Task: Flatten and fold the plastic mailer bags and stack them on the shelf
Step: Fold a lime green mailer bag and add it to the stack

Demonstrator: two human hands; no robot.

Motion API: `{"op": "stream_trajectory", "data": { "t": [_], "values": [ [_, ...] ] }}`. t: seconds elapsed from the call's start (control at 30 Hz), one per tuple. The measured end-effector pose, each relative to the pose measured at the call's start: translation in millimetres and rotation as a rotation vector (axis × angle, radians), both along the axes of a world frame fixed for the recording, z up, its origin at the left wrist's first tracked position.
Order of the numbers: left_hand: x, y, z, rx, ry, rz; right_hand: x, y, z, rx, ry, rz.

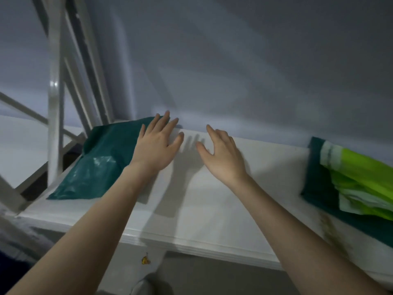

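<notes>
Teal mailer bag (100,158) under spread left fingers (163,124); right fingers (214,133) loose; green bags (359,184) rightward on shelf (212,209).

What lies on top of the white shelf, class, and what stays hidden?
On the shelf: a dark green bag at left, a bag pile at right. The left hand covers the bag's right edge. Anything beneath the bags is hidden.

Grey wall (234,60), white frame (55,107)

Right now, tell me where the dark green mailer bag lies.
The dark green mailer bag lies flat at the white shelf's left end beside the metal frame, its right edge under the left hand.
</notes>
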State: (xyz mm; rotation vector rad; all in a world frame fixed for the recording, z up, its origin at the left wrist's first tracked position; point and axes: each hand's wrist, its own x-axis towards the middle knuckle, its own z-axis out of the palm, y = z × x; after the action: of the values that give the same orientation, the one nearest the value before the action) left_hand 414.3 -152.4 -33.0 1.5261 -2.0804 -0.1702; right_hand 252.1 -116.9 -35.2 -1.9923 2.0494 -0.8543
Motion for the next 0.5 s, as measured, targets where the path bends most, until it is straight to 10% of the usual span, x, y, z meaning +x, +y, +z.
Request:
{"op": "stream_trajectory", "data": {
  "t": [0.5],
  "values": [
    [-209.1, 58.9, 14.3, 0.19, 0.308, -0.353, -218.8, 94.3, 35.6, -0.123, 0.046, -0.375]
  ]
}}
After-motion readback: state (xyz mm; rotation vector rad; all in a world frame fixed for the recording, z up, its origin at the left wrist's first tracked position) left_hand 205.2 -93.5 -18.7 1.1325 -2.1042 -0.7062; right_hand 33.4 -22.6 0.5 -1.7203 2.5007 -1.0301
